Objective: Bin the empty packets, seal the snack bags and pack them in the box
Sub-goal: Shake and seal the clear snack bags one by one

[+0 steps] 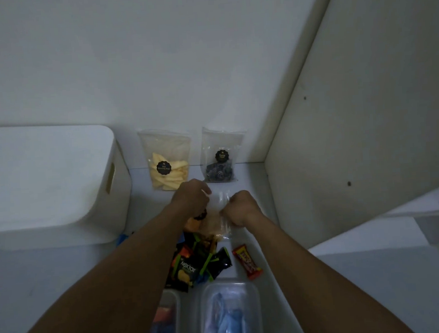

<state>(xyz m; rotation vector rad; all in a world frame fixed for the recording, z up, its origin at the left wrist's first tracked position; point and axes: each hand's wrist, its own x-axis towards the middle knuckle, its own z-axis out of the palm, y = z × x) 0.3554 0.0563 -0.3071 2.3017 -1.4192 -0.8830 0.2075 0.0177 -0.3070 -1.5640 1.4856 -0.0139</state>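
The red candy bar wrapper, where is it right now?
In the head view the red candy bar wrapper lies flat on the white surface just below the right hand, right of the black Nextar packet and above the clear container.

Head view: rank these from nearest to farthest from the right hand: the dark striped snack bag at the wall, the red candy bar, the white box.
From the right hand:
1. Dark striped snack bag, standing just beyond the hand against the wall.
2. Red candy bar, lying on the surface nearer the person, slightly right.
3. White box, far off on the left side.
The first two are fairly close in distance.
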